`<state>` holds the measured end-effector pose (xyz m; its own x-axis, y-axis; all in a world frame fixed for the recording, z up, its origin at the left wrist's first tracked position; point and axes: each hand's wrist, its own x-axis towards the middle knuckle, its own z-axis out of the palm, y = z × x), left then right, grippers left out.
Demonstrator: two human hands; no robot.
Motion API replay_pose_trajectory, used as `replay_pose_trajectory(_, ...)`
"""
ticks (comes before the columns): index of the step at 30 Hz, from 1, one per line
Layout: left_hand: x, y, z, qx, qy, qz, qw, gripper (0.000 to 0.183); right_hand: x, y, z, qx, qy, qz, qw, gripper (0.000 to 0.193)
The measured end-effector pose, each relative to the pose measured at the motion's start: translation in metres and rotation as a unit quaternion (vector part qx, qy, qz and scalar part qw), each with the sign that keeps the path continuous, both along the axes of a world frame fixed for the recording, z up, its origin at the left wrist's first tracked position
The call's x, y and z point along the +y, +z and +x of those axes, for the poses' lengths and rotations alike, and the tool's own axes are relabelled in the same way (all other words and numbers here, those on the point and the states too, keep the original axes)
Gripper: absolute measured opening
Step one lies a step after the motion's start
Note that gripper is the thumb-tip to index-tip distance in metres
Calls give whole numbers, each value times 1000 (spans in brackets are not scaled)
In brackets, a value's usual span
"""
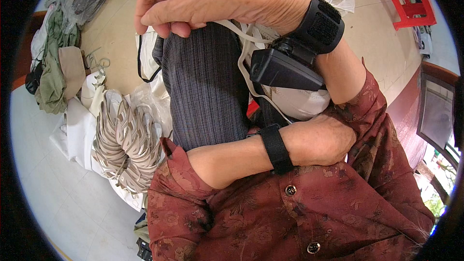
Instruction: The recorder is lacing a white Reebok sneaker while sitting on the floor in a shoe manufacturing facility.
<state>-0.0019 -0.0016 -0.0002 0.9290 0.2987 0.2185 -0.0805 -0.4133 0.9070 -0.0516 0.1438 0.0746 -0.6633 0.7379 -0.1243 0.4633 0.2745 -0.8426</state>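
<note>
My arms cross in front of me. My right hand [208,0] is raised at the top, its fingers curled and pinched together. A white strap [234,28] comes out from under it and runs right; its end in the fingers is hidden. Below, my left hand [326,137] is curled with its back up, beside my right sleeve; its fingertips and anything in them are hidden. Next to it lies a white rounded piece [299,102], partly covered by the black device [290,67] on my right wrist. A second white cord [263,96] runs down toward my left forearm.
A coiled bundle of beige strips [128,140] lies on white cloth at my left. Green cloth [53,77] and a beige piece [72,72] sit farther left. A red plastic stool [406,0] stands far right. My dark striped trouser leg [203,82] fills the middle.
</note>
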Motion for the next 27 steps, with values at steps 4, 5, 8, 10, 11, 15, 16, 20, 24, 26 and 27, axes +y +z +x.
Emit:
replay_pose_trajectory(4, -1, 0, 0, -16, 17, 10, 1000, 21, -13, 16, -9, -185, -105, 71, 974, 25)
replay_pose_trajectory(5, -1, 0, 0, -16, 16, 10, 1000, 21, -12, 16, -9, -185, -106, 71, 974, 25)
replay_pose_trajectory(8, 1, 1, -1, -24, 6, 0, 1000, 21, -12, 16, -9, -189, -104, 70, 974, 25)
replay_pose_trajectory(10, 2, 3, -2, -1, -12, 0, 1000, 21, -11, 15, -9, -187, -94, 73, 975, 25)
replay_pose_trajectory(11, 1, 3, -2, -1, -12, 2, 1000, 21, -2, 11, 3, -187, -95, 74, 975, 25)
replay_pose_trajectory(15, 0, 1, -1, -8, -3, 6, 1000, 21, -7, 11, -2, -70, -13, 14, 997, 25)
replay_pose_trajectory(16, 0, 1, -1, -6, -2, 5, 1000, 21, -19, 16, -17, -237, -128, 110, 957, 24)
replay_pose_trajectory(20, -1, 0, -2, -33, 22, 26, 999, 20, 1, 11, 4, -163, -96, 47, 981, 24)
replay_pose_trajectory(24, 1, 3, 0, 1, -5, 7, 1000, 19, 25, -4, 37, 117, 101, -100, 983, 24)
replay_pose_trajectory(26, 2, 3, 0, 7, -9, 1, 1000, 19, 25, -4, 37, 121, 98, -105, 982, 24)
replay_pose_trajectory(27, 2, 3, -1, 3, -10, -3, 1000, 19, 25, -4, 36, 115, 97, -98, 984, 24)
